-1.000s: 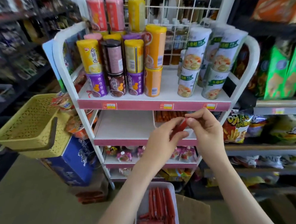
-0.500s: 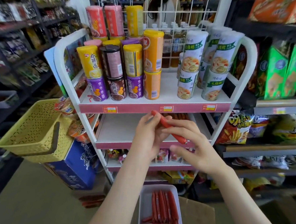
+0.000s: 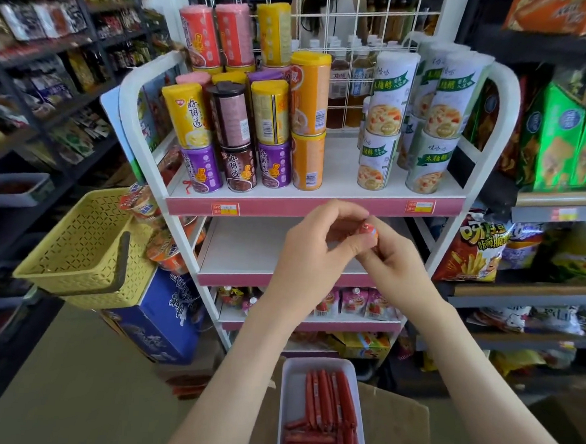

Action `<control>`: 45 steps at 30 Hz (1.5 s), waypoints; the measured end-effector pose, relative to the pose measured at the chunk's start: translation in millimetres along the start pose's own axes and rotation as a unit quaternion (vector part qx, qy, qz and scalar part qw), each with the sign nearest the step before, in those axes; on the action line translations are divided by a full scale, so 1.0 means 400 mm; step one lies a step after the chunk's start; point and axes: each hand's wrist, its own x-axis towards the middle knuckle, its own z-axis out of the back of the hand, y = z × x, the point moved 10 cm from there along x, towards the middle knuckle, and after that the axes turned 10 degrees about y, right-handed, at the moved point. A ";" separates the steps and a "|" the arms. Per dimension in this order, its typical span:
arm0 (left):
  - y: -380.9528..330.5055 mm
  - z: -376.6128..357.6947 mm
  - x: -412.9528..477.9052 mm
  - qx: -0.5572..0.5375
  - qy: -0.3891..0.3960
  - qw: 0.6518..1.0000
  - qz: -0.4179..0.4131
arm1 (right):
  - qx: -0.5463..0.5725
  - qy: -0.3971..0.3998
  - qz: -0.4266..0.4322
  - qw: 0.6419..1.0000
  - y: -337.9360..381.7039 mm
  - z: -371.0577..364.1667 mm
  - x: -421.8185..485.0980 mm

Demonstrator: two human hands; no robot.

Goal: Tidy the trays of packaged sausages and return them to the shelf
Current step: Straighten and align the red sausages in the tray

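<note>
Both my hands meet in front of the white rack's second shelf (image 3: 248,250). My left hand (image 3: 312,254) and my right hand (image 3: 393,262) together pinch one red packaged sausage (image 3: 368,229); only its end shows between the fingertips. Below, near my body, a white tray (image 3: 291,393) holds several red sausages (image 3: 324,416), some lined up lengthwise and some lying crosswise. It rests on a brown cardboard box (image 3: 395,430). The second shelf's right part is hidden behind my hands.
The rack's top shelf (image 3: 342,180) carries stacked porridge cans. A yellow plastic basket (image 3: 84,250) hangs at the rack's left side, above a blue carton (image 3: 162,320). Snack bags fill the shelves on the right; dark shelving lines the aisle on the left.
The sausage, held slanted across both hands half a second ago, now points toward the camera. My hands have risen slightly, and the tray at the shelf's back right is now hidden.
</note>
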 end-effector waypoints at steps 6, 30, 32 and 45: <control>-0.024 0.006 -0.015 0.086 -0.038 0.992 -0.082 | 0.024 0.025 -0.015 0.999 -0.005 0.000 -0.009; 0.361 -0.059 -0.115 -0.612 -0.173 0.709 0.304 | 0.025 0.078 0.012 0.997 0.008 -0.069 -0.040; 0.361 -0.091 -0.120 -0.626 -0.147 0.695 0.321 | 0.013 0.056 0.011 0.998 0.004 -0.066 -0.036; 0.545 -0.070 -0.182 -0.205 -0.005 0.874 0.440 | 0.104 -0.070 -0.189 0.974 -0.207 -0.024 -0.102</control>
